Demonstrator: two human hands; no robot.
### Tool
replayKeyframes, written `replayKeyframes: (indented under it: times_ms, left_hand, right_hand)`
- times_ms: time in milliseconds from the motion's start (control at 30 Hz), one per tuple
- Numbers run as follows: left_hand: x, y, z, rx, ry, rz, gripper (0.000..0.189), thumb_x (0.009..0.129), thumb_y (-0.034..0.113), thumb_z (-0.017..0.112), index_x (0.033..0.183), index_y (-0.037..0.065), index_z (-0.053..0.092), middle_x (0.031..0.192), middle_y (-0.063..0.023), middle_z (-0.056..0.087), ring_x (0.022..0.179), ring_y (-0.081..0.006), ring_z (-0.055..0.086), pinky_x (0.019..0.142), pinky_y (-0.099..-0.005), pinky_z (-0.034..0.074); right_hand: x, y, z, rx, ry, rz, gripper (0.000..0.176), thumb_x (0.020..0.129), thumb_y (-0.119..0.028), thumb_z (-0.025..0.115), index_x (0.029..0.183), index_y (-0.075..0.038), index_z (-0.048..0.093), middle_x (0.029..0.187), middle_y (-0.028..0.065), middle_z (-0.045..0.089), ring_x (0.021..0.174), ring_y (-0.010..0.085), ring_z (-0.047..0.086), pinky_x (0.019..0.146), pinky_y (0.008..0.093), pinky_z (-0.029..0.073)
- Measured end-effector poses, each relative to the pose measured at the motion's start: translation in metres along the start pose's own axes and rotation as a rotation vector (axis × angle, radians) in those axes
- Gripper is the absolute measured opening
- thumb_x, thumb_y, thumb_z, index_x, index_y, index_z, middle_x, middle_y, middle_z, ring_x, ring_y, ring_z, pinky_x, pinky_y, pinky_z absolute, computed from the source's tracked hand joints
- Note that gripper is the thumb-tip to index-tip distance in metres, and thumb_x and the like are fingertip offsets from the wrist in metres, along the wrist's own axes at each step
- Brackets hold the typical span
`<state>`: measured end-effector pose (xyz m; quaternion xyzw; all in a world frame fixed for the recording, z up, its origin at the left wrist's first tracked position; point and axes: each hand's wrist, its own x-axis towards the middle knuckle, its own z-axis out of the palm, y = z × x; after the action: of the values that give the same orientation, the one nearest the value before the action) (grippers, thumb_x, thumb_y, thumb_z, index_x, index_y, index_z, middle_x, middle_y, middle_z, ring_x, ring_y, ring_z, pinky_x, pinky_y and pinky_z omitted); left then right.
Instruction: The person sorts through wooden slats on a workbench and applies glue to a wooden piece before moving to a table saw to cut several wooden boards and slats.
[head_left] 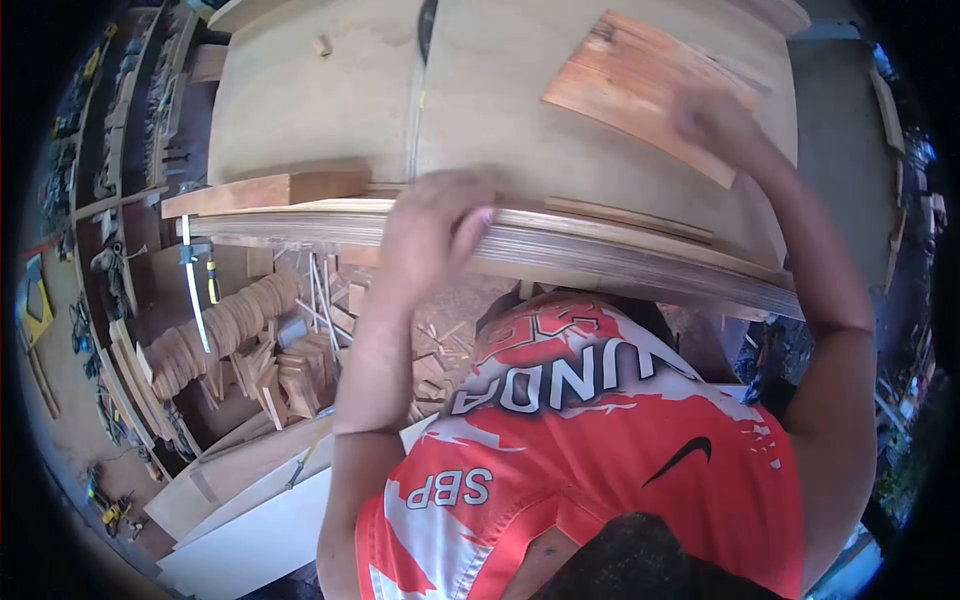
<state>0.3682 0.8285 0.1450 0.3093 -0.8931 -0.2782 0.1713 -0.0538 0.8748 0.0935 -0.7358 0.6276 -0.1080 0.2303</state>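
A stack of large pale plywood sheets (320, 110) lies in front of me at chest height. My left hand (435, 225) curls over the near edge of the stack, fingers bent around the top sheets. Further out to the right, my right hand (720, 120) lies blurred on the near corner of a thin reddish wood board (625, 85), which sits on the top sheet. Below the stack I see my own red and white jersey (600, 450).
A thick wood block (270, 190) and a thin strip (630, 220) rest on the stack's near edge. Below left lie a row of round wood discs (230, 325), a clamp (195, 280), wood offcuts (300, 370) and white boards (270, 520). Tool shelves (110, 150) line the left wall.
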Motion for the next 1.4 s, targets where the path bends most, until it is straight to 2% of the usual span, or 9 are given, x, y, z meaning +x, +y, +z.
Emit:
replayKeyframes:
  times_ms: [67, 167, 267, 400, 667, 767, 1033, 1233, 1400]
  left_hand:
    - [0.014, -0.011, 0.002, 0.099, -0.077, -0.018, 0.032, 0.093, 0.027, 0.064, 0.109, 0.001, 0.071, 0.109, -0.0192, 0.070, 0.107, -0.0381, 0.064, 0.095, -0.0445, 0.049]
    - [0.027, -0.024, 0.001, 0.183, -0.480, -0.252, 0.052, 0.102, 0.047, 0.046, 0.112, 0.001, 0.070, 0.111, -0.0245, 0.068, 0.108, -0.0424, 0.062, 0.094, -0.0479, 0.048]
    - [0.032, -0.029, 0.001, 0.190, -0.640, -0.379, 0.056, 0.103, 0.049, 0.043, 0.112, 0.000, 0.069, 0.108, -0.0256, 0.068, 0.104, -0.0444, 0.062, 0.091, -0.0484, 0.049]
    - [0.033, -0.033, 0.001, 0.100, -0.544, -0.398, 0.063, 0.104, 0.054, 0.034, 0.103, 0.004, 0.072, 0.093, -0.0258, 0.069, 0.096, -0.0459, 0.064, 0.089, -0.0497, 0.049]
    - [0.035, -0.039, 0.004, 0.089, -0.637, -0.373, 0.060, 0.104, 0.053, 0.040, 0.120, 0.002, 0.067, 0.111, -0.0228, 0.067, 0.109, -0.0414, 0.062, 0.094, -0.0443, 0.048]
    - [0.025, -0.024, -0.003, 0.143, -0.394, -0.231, 0.048, 0.100, 0.045, 0.051, 0.114, 0.002, 0.069, 0.108, -0.0206, 0.068, 0.105, -0.0409, 0.062, 0.092, -0.0445, 0.048]
    - [-0.053, -0.035, 0.014, 0.249, 0.194, 0.007, 0.030, 0.084, 0.027, 0.071, 0.109, 0.009, 0.069, 0.117, -0.0126, 0.065, 0.113, -0.0324, 0.059, 0.100, -0.0489, 0.043]
    - [-0.071, -0.045, 0.031, 0.251, 0.281, 0.046, 0.049, 0.080, 0.042, 0.074, 0.118, 0.012, 0.066, 0.119, -0.0088, 0.065, 0.115, -0.0280, 0.059, 0.104, -0.0516, 0.036]
    - [-0.073, -0.053, 0.038, 0.258, 0.336, 0.121, 0.052, 0.080, 0.049, 0.073, 0.117, 0.013, 0.066, 0.118, -0.0059, 0.067, 0.111, -0.0260, 0.061, 0.101, -0.0461, 0.037]
  right_hand:
    - [-0.046, 0.007, 0.023, 0.010, -0.428, -0.011, 0.019, 0.089, -0.021, 0.064, 0.097, -0.004, 0.069, 0.084, 0.0163, 0.068, 0.077, 0.0299, 0.066, 0.068, 0.0430, 0.050]
    - [-0.079, -0.048, 0.034, 0.062, -0.188, -0.015, 0.016, 0.089, -0.020, 0.064, 0.092, -0.005, 0.069, 0.083, 0.0182, 0.068, 0.079, 0.0354, 0.066, 0.069, 0.0464, 0.049]
    - [-0.060, -0.053, 0.040, 0.165, -0.455, 0.081, 0.017, 0.086, -0.016, 0.067, 0.081, 0.000, 0.066, 0.083, 0.0196, 0.064, 0.081, 0.0366, 0.063, 0.076, 0.0476, 0.048]
    - [-0.026, -0.055, 0.075, 0.182, -0.433, -0.105, 0.018, 0.085, -0.018, 0.066, 0.079, -0.001, 0.065, 0.083, 0.0203, 0.063, 0.082, 0.0383, 0.062, 0.075, 0.0469, 0.048]
    - [0.023, -0.071, 0.073, 0.216, -0.196, -0.128, 0.021, 0.088, -0.027, 0.068, 0.093, -0.007, 0.071, 0.090, 0.0168, 0.068, 0.088, 0.0352, 0.065, 0.083, 0.0465, 0.050]
    - [0.053, -0.026, 0.015, -0.072, 0.367, -0.006, 0.045, 0.087, -0.037, 0.071, 0.119, -0.006, 0.067, 0.114, 0.0153, 0.065, 0.110, 0.0341, 0.059, 0.095, 0.0477, 0.046]
    - [0.065, -0.009, 0.010, -0.501, 0.351, 0.400, 0.083, 0.072, -0.059, 0.079, 0.130, -0.004, 0.059, 0.126, 0.0208, 0.058, 0.121, 0.0368, 0.053, 0.101, 0.0461, 0.044]
    - [0.081, -0.036, 0.037, -0.340, 0.096, 0.329, 0.087, 0.073, -0.071, 0.072, 0.120, 0.001, 0.061, 0.115, 0.0204, 0.061, 0.113, 0.0368, 0.056, 0.099, 0.0487, 0.044]
    - [0.106, -0.064, 0.058, -0.328, 0.212, 0.201, 0.087, 0.072, -0.071, 0.072, 0.119, 0.001, 0.061, 0.117, 0.0199, 0.060, 0.114, 0.0362, 0.055, 0.099, 0.0490, 0.043]
